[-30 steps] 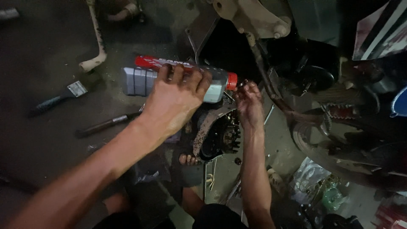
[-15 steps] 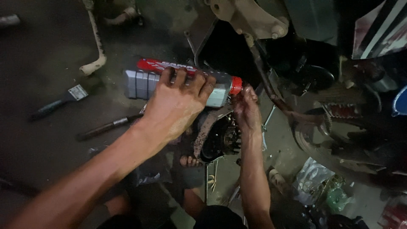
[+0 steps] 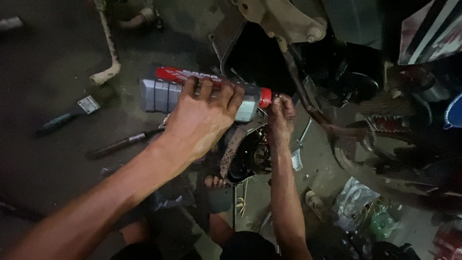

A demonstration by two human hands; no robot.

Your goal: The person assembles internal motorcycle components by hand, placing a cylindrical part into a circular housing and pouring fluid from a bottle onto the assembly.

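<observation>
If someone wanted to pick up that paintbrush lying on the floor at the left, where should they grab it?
Probably by the dark handle, coming from above. The paintbrush lies flat on the floor, apart from both hands, with bare ground along its sides. The handle is the long narrow part, pointing lower left; the pale bristle end points upper right.

Dark, oil-stained concrete floor (image 3: pixel 48 72) (dimly lit), strewn with a paintbrush (image 3: pixel 67 114) and crumpled plastic bags (image 3: pixel 356 202).

Grey red-capped oil bottle (image 3: pixel 202 91), held sideways
</observation>
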